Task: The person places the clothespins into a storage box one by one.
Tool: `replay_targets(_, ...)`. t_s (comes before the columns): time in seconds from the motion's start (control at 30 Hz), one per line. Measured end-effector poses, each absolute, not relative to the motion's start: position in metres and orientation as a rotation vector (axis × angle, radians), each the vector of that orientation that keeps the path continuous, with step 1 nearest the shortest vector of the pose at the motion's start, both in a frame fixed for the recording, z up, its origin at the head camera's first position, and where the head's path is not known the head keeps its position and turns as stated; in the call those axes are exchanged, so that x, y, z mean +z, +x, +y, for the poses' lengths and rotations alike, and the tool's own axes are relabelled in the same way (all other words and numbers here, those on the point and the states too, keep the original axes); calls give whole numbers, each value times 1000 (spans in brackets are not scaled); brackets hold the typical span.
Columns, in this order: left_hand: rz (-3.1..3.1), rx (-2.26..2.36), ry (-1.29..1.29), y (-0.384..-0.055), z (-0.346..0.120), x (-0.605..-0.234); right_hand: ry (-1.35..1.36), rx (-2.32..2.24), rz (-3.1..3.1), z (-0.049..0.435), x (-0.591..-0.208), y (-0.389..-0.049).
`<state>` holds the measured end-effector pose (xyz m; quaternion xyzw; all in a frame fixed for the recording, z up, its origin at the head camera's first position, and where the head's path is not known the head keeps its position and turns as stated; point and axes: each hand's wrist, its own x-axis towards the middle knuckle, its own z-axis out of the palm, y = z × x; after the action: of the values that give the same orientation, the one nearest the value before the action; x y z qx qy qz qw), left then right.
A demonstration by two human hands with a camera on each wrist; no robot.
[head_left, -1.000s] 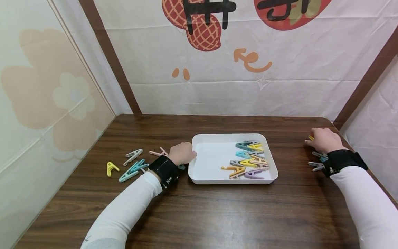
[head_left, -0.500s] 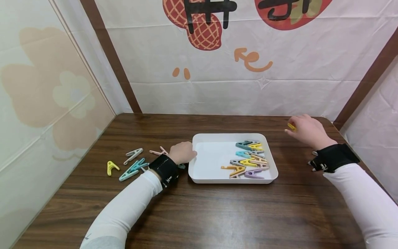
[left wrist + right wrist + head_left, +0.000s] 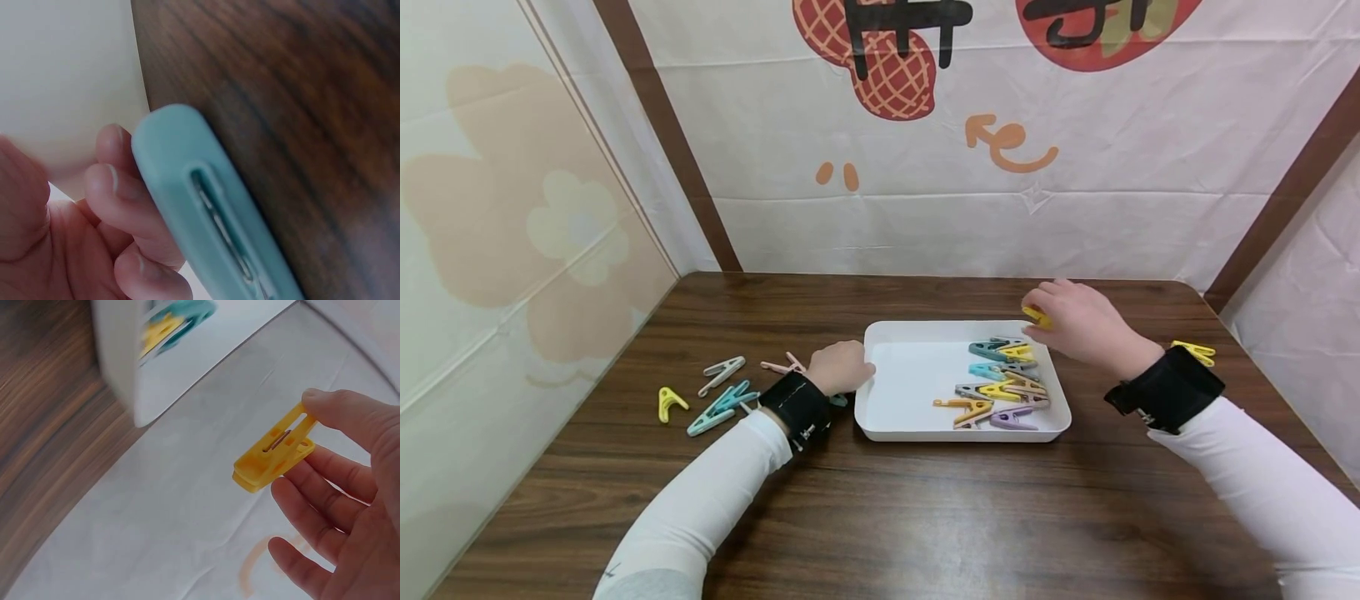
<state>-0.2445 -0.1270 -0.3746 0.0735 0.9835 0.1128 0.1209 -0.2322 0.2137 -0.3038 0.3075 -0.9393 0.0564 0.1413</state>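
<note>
My left hand (image 3: 838, 368) grips the left rim of the white tray (image 3: 898, 436), fingers curled at its wall in the left wrist view. Right beside those fingers lies a teal clothespin (image 3: 187, 169), mostly hidden under the wrist in the head view. Over the tray's back right corner, my right hand (image 3: 1086, 321) pinches a yellow clothespin (image 3: 275, 450) between thumb and fingers. Several clothespins in teal, yellow, grey, orange, pink and purple lie along the tray's right side, including an orange clothespin (image 3: 970, 408) and a purple clothespin (image 3: 1012, 419).
Left of the tray are a yellow clothespin (image 3: 670, 404), a grey clothespin (image 3: 722, 375), teal clothespins (image 3: 722, 410) and a pink clothespin (image 3: 782, 365). Another yellow clothespin (image 3: 1193, 352) rests at the right, behind the right wrist. A printed cloth (image 3: 880, 233) hangs behind the wooden table (image 3: 925, 517).
My right hand has lifted a yellow clothespin from the table's right side and carried it left to the tray's back right corner. The left hand stays at the rim.
</note>
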Motion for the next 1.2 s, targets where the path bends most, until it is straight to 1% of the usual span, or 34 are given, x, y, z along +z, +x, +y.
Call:
replay_targets(0.4,2872,324,210,-244,-127,-374,1280,180,-2624,157,-319,-213)
replay_targets(0.57,2881,319,199,-245,-127,-375,1387,111,-2617,134,-325,-213)
replay_targets(0.77,2876,313,215,-246,-127,-377,1380,-47,-2744,116,-332,-224)
replay_targets(1.0,2871,329,213,-245,-126,-374,1334,-218,-2845,112,-341,-238)
replay_targets(1.2,2865,323,207,-245,-127,-374,1289,-206,-2934,111,-346,-244)
